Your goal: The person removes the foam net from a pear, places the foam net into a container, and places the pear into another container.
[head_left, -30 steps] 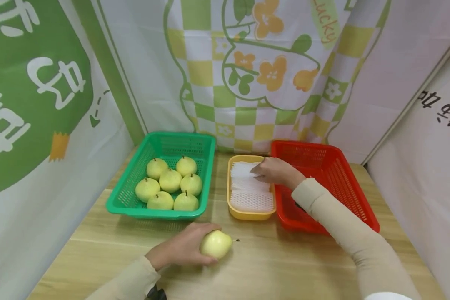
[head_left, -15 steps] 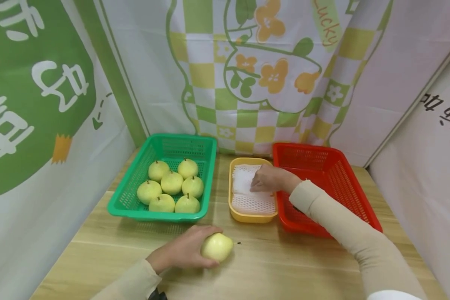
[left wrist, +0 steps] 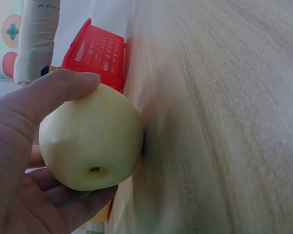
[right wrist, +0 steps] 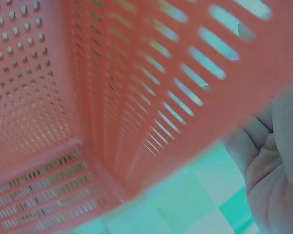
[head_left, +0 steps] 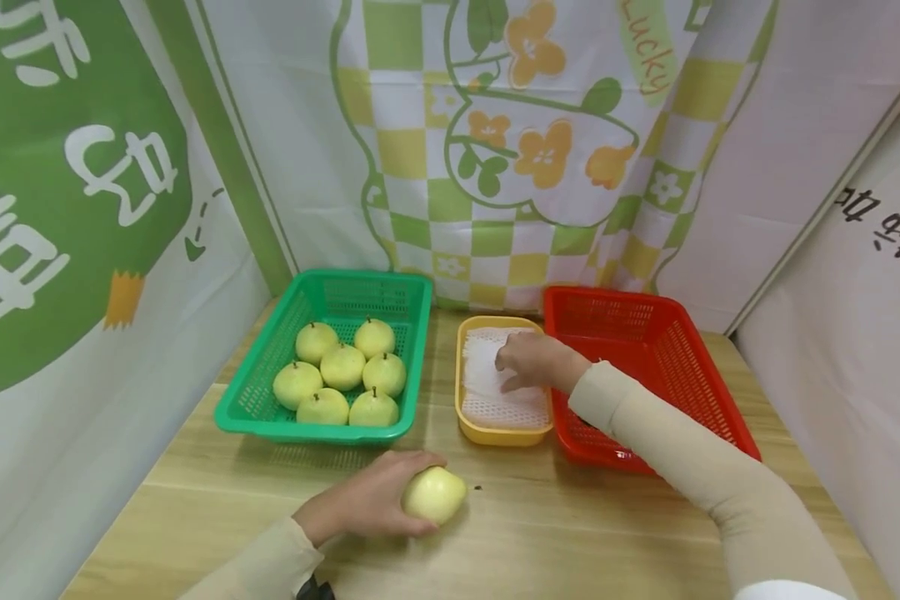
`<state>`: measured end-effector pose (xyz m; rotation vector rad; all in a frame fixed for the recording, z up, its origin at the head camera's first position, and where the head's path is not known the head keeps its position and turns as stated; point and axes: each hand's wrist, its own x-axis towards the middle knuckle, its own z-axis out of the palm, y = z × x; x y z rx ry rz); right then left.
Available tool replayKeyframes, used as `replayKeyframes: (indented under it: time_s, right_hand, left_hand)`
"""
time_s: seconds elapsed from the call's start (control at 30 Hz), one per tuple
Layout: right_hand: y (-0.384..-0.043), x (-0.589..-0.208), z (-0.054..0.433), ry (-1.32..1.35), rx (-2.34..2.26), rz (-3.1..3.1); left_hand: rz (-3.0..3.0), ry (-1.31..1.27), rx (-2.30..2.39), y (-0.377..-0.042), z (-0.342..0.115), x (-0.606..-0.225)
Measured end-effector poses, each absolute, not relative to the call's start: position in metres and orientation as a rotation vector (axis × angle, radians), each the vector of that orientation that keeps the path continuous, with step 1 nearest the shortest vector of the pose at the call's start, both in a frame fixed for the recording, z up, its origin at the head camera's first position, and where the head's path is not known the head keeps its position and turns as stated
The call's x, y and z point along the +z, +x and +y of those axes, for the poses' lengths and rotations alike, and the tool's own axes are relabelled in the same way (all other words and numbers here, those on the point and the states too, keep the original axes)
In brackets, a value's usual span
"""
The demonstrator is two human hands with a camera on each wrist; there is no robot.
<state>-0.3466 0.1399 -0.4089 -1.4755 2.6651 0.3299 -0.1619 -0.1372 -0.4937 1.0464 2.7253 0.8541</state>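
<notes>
My left hand (head_left: 375,496) grips a pale yellow pear (head_left: 435,495) low over the wooden table, its stem pointing right. In the left wrist view the thumb lies on one side of the pear (left wrist: 93,139) and fingers curl under the other. My right hand (head_left: 542,361) is over the yellow tray (head_left: 504,437), fingertips down at the white foam fruit nets (head_left: 487,392) stacked inside, thumb and fingers apart. In the right wrist view the red basket's wall hides the fingertips, and only part of the palm (right wrist: 278,165) shows.
A green basket (head_left: 318,429) with several pears (head_left: 342,367) stands at the left. The red basket (head_left: 663,350) sits right of the yellow tray, beneath my right forearm. Printed fabric (head_left: 487,200) hangs behind, with white side walls.
My right hand moved forward to back in the tray, its fingers bunching on the foam nets and then spreading slightly. The left hand keeps holding the pear in place.
</notes>
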Motion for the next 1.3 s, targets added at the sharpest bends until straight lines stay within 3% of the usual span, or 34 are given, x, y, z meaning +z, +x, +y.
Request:
replayKeyframes:
  time_s: [0.47,0.67,0.87,1.07,1.3]
  right_hand:
    - [-0.288,-0.348,0.165,-1.505,0.275,2.77]
    - [-0.254,-0.339,0.182,-1.34,0.151,2.836]
    - [-0.224,-0.362,0.198,-1.094,0.12,2.825]
    - [-0.209,-0.406,0.214,-1.106,-0.032,2.881]
    - [-0.201,-0.446,0.222,-1.187,-0.097,3.053]
  left_hand:
    - [2.725,1.071,0.691,-0.161,-0.133,-0.487]
    - [2.75,1.119,0.609,-0.162,-0.131,-0.482]
    - [2.822,1.118,0.492,-0.156,-0.134,-0.474]
    - [2.833,1.093,0.455,-0.149,-0.133,-0.47]
    - [2.79,1.233,0.65,-0.147,-0.138,-0.455]
